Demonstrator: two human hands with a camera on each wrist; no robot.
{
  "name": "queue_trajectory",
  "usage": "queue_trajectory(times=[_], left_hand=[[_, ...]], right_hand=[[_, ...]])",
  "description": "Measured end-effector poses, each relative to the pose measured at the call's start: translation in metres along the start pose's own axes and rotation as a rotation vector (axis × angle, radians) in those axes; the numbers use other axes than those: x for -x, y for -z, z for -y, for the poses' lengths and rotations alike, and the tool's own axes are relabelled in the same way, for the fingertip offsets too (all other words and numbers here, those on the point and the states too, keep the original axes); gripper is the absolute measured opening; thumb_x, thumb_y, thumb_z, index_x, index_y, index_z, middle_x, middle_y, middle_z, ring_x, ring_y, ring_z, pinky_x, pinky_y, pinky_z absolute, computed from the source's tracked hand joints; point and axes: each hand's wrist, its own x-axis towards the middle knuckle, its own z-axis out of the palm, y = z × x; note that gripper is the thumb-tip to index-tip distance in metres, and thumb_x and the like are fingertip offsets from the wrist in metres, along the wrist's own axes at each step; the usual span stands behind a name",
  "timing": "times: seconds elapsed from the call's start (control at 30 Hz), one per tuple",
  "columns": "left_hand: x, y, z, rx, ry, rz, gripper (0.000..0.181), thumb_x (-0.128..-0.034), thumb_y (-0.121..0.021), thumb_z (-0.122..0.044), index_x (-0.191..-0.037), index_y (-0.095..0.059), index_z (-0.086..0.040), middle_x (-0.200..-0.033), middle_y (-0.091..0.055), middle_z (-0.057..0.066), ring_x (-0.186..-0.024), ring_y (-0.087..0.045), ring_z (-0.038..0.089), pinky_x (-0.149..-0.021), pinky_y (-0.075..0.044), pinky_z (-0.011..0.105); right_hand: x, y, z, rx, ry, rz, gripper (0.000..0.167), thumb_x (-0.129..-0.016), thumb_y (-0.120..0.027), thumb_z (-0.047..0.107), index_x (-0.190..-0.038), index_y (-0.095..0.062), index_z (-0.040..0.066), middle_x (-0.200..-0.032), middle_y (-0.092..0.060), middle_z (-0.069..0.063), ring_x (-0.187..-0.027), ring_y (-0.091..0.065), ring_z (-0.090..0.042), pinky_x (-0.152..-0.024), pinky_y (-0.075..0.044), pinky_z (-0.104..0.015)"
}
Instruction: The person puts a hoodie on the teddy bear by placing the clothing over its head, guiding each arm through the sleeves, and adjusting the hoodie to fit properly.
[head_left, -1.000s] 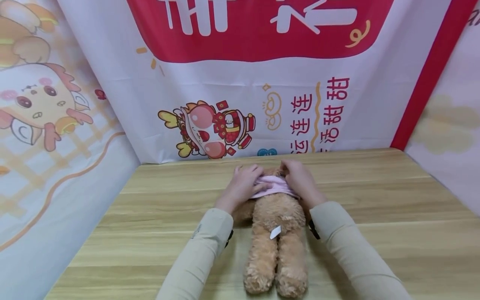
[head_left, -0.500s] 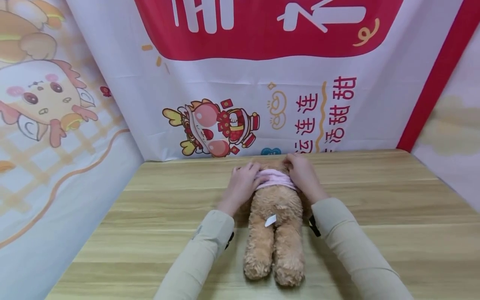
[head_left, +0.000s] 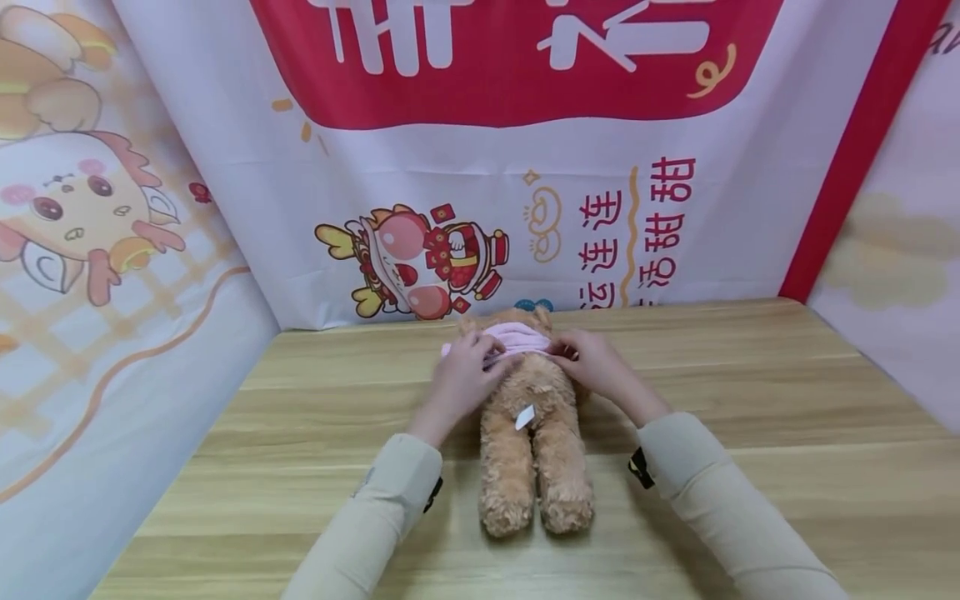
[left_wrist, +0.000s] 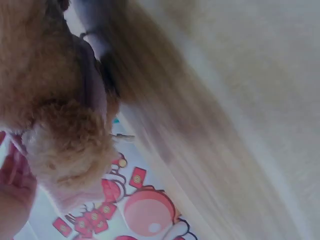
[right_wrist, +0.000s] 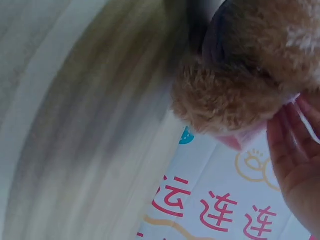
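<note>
A brown plush bear [head_left: 536,442] lies on the table with its legs toward me and a white tag low on its body. A pink toy top [head_left: 517,337] is bunched around its upper body and hides much of the head; one ear shows past it. My left hand [head_left: 467,375] pinches the top's lower edge on the left. On the right, my right hand [head_left: 596,364] holds the same edge between thumb and fingers. In the left wrist view a furry arm [left_wrist: 70,145] hangs beside pink cloth. The right wrist view shows the fingers of my right hand against the cloth.
The wood-grain table [head_left: 315,467] extends to both sides of the bear. Behind its far edge hangs a printed red and white banner [head_left: 480,167]. A cartoon-patterned cloth [head_left: 97,250] covers the left side.
My hands have come from beside the bear's head down to the top's lower edge. The bear has shifted away from me and slightly left, and more pink cloth shows spread out.
</note>
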Motion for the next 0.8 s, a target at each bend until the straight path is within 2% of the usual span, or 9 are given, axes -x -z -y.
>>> queue_trajectory(times=[0.1,0.2,0.33,0.43,0.5,0.57,0.67,0.73,0.8], left_hand=[[0.009,0.000,-0.005,0.015,0.034,0.157,0.066,-0.0829,-0.059,-0.063,-0.124,-0.057,-0.011,-0.131,-0.052,0.013,-0.123,-0.050,0.032,-0.102,-0.044,0.048],[0.014,-0.001,-0.008,0.033,0.043,0.211,0.086,-0.0740,-0.067,-0.067,-0.135,-0.047,-0.009,-0.137,-0.046,0.014,-0.127,-0.048,0.032,-0.106,-0.043,0.047],[0.015,-0.003,-0.009,0.074,0.050,0.206,0.091,-0.0711,-0.073,-0.063,-0.138,-0.043,-0.009,-0.138,-0.046,0.015,-0.128,-0.048,0.032,-0.106,-0.043,0.046],[0.014,-0.006,-0.007,0.080,0.047,0.195,0.082,-0.0738,-0.075,-0.054,-0.136,-0.046,-0.008,-0.136,-0.050,0.014,-0.127,-0.050,0.030,-0.105,-0.044,0.045],[0.013,-0.008,-0.004,0.074,0.019,0.182,0.074,-0.0760,-0.077,-0.046,-0.132,-0.049,-0.007,-0.133,-0.053,0.014,-0.124,-0.052,0.029,-0.104,-0.044,0.043],[0.013,-0.011,-0.002,0.066,-0.020,0.156,0.065,-0.0776,-0.077,-0.038,-0.128,-0.052,-0.006,-0.129,-0.055,0.013,-0.121,-0.055,0.028,-0.102,-0.046,0.042],[0.014,-0.014,-0.002,0.047,-0.090,0.117,0.054,-0.0795,-0.077,-0.027,-0.123,-0.054,-0.005,-0.124,-0.057,0.012,-0.116,-0.057,0.028,-0.099,-0.047,0.041],[0.014,-0.014,-0.003,0.027,-0.124,0.092,0.048,-0.0802,-0.076,-0.023,-0.120,-0.055,-0.006,-0.120,-0.058,0.011,-0.113,-0.058,0.027,-0.096,-0.049,0.041],[0.015,-0.014,-0.004,0.001,-0.156,0.057,0.043,-0.0804,-0.075,-0.021,-0.117,-0.057,-0.008,-0.116,-0.060,0.009,-0.109,-0.060,0.026,-0.092,-0.051,0.040]], right_hand=[[0.002,-0.004,-0.002,0.014,0.008,-0.011,0.009,-0.093,-0.059,0.010,-0.092,-0.065,0.004,-0.090,-0.068,-0.014,-0.086,-0.064,-0.026,-0.078,-0.054,-0.041],[0.005,-0.006,-0.005,0.009,0.041,-0.028,0.007,-0.095,-0.056,0.011,-0.092,-0.061,0.006,-0.089,-0.067,-0.011,-0.083,-0.063,-0.022,-0.073,-0.052,-0.037],[0.009,-0.005,-0.006,-0.133,0.051,-0.019,0.008,-0.097,-0.053,0.011,-0.094,-0.057,0.006,-0.087,-0.061,-0.010,-0.075,-0.054,-0.016,-0.065,-0.045,-0.028],[0.012,-0.002,-0.006,-0.252,0.042,0.013,0.009,-0.098,-0.051,0.011,-0.095,-0.056,0.003,-0.088,-0.059,-0.011,-0.073,-0.050,-0.015,-0.062,-0.042,-0.025],[0.013,-0.001,-0.007,-0.289,0.040,0.037,0.009,-0.098,-0.052,0.011,-0.096,-0.056,0.003,-0.091,-0.060,-0.013,-0.078,-0.055,-0.017,-0.065,-0.046,-0.025],[0.014,-0.001,-0.007,-0.311,0.044,0.075,0.013,-0.095,-0.058,0.013,-0.100,-0.055,0.002,-0.097,-0.061,-0.014,-0.087,-0.057,-0.020,-0.075,-0.049,-0.028],[0.015,-0.001,-0.006,-0.319,0.026,0.153,0.036,-0.086,-0.071,0.019,-0.112,-0.054,0.001,-0.111,-0.061,-0.017,-0.104,-0.057,-0.026,-0.089,-0.048,-0.034],[0.015,0.000,-0.005,-0.307,0.019,0.197,0.050,-0.080,-0.077,0.021,-0.118,-0.053,0.000,-0.117,-0.059,-0.018,-0.107,-0.056,-0.027,-0.092,-0.046,-0.035],[0.014,0.000,-0.004,-0.267,0.023,0.212,0.049,-0.078,-0.079,0.018,-0.117,-0.055,0.001,-0.116,-0.060,-0.017,-0.104,-0.056,-0.025,-0.087,-0.047,-0.034]])
